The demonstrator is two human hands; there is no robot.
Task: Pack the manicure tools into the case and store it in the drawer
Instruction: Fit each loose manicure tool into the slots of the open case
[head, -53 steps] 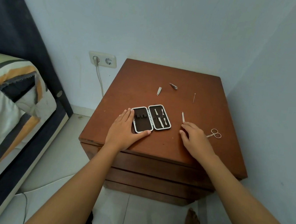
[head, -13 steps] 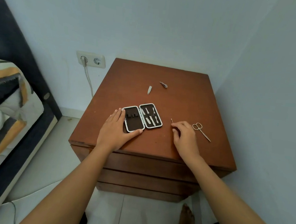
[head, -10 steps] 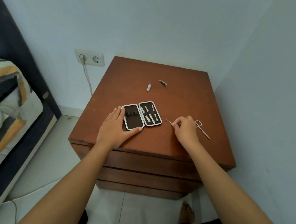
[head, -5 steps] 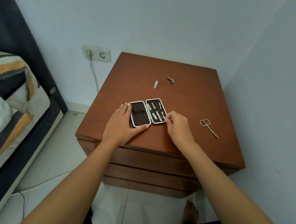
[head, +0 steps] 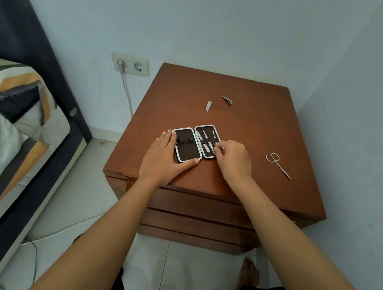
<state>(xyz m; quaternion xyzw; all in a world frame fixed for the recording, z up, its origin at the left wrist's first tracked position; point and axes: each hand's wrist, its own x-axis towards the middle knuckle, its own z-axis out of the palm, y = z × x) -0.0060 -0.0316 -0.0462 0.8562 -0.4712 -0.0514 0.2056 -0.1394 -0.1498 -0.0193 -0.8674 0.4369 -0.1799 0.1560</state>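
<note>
Left hand (head: 163, 158) flat, fingers spread, bracing open case (head: 195, 143). Right hand (head: 232, 161) fingers pinched at case's right half; held item hidden. Scissors (head: 278, 164) at 3 o'clock on surface (head: 246, 127).

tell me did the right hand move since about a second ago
Yes. The right hand went left, away from the scissors it was beside, and its fingertips now rest on the right half of the open case.

Your left hand (head: 164, 157) lies flat, palm down, fingers together and thumb spread out to the right. Your right hand (head: 232, 161) is curled, fingertips (head: 217, 149) pinched together in a tight grip. Both forearms are bare and reach forward.
</note>
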